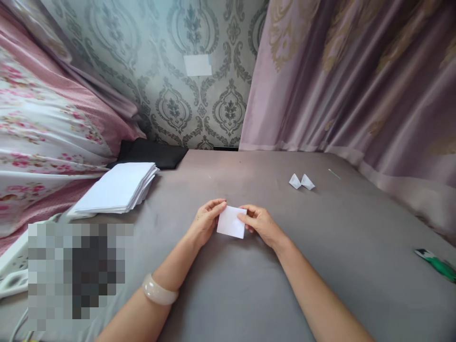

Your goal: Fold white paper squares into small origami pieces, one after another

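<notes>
A small white square of paper (230, 224), which looks folded, is held up between my two hands above the grey-covered table. My left hand (208, 219) pinches its upper left edge between thumb and fingers. On the right edge, my right hand (259, 219) grips it with the thumb on the front and the fingers behind. A pale bangle (160, 289) circles my left wrist. Farther back to the right stands a white folded-paper piece (301, 182) with two pointed peaks.
To the left lies a stack of white paper (117, 187), with a black cloth-like item (149, 154) behind it. A green-handled tool (436, 266) rests at the far right. A white power strip (14, 256) is at the left edge, beside a blurred patch. Curtains (320, 71) hang at the sides.
</notes>
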`<state>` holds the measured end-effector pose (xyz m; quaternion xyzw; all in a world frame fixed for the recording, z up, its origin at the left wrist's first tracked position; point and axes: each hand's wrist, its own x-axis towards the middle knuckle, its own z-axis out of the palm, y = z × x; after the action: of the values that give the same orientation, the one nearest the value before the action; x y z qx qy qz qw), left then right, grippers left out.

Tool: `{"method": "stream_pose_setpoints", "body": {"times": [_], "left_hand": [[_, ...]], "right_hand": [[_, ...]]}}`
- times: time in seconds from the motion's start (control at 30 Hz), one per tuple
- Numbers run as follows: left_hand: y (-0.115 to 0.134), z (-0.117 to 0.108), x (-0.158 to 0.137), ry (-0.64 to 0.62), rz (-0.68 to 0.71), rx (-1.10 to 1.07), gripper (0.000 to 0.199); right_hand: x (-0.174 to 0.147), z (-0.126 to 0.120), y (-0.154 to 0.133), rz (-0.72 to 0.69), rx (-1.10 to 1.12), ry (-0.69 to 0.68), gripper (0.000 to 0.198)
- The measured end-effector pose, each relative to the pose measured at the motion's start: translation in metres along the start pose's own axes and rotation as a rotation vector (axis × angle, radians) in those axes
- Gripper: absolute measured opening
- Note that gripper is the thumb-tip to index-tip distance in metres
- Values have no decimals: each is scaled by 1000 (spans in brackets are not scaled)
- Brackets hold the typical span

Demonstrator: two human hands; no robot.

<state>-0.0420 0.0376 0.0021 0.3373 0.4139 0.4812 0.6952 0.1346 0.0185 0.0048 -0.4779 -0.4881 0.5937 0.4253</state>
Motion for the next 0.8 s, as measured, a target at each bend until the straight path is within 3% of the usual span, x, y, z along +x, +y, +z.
{"method": "stream_pose_setpoints", "body": {"times": [0.1, 0.2, 0.3, 0.47, 0.53, 0.63, 0.73, 0.8], "left_hand": [[3, -3, -3, -29, -14, -61, 41], [2, -5, -6, -109, 16, 9, 39], [-2, -5, -8, -151, 62, 106, 35], [-5, -4, -7, -103, 131, 265, 25], [-4, -4, -7, -59, 219, 403, 23], [-3, -7, -7, -1, 507, 780, 17], [-2, -11, -7, -48, 826, 1159, 17], [-3, -13, -7, -101, 964, 1356, 20]], "right_hand": [[-3, 5, -3, 109, 186, 24, 27], [-3, 8, -3, 164, 277, 32, 22], [-3, 9, 0, 154, 283, 14, 23], [-2, 10, 7, 90, 227, 3, 28], [0, 8, 10, 0, 96, 25, 27], [4, 2, 11, -252, -255, 198, 28], [3, -5, 8, -518, -635, 347, 27], [-1, -7, 6, -626, -853, 332, 17]]}}
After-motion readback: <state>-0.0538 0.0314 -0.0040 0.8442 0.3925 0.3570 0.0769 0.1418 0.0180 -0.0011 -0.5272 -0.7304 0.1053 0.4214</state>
